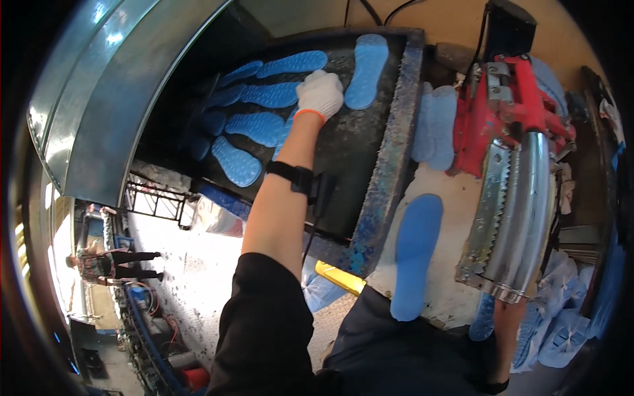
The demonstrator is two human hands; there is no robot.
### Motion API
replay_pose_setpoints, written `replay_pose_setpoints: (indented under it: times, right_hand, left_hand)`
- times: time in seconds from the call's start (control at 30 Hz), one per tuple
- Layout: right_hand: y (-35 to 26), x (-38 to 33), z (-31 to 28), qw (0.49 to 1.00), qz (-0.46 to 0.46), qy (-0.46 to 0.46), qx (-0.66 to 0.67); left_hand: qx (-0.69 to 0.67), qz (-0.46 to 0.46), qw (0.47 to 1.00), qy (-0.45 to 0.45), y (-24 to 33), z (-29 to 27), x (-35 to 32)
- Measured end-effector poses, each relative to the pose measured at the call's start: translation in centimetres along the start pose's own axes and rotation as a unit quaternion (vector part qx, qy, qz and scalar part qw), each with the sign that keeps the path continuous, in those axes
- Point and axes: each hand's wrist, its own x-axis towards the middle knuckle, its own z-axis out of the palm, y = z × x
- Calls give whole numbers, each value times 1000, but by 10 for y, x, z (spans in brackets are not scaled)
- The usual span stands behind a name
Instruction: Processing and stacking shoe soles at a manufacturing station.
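My left hand point(320, 94), in a white knitted glove with an orange cuff, is closed over the dark bed of a machine. Its fingertips face away, so anything in them is hidden. Blue dimpled insoles lie around it: one insole point(366, 71) to its right, another insole point(269, 95) to its left, and one partly covered by my wrist. At the lower right, my right hand point(511, 310) shows only near the wrist; a metal cylinder hides its fingers. Beside that wrist is a blue insole point(483, 317); whether I hold it cannot be seen.
A smooth blue insole point(417, 257) lies on the pale worktop, with stacked insoles point(436, 125) behind it. A red machine part point(485, 112) and a toothed metal strip point(485, 211) stand at right. A metal hood point(125, 99) overhangs the left. Another person point(109, 266) is farther off.
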Motion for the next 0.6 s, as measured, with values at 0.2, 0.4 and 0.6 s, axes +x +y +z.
replay_pose_setpoints:
  times: [0.2,0.4,0.6]
  right_hand:
    - [-16,8,-7,993,15,-107,51]
    - [-14,-2,-15,990,64,-105,73]
    - [-7,-4,-9,997,-5,-73,23]
  left_hand:
    - [-19,57,996,70,11,-6,-18]
    - [5,36,996,80,43,5,-16]
    - [77,-2,997,2,44,-10,-21]
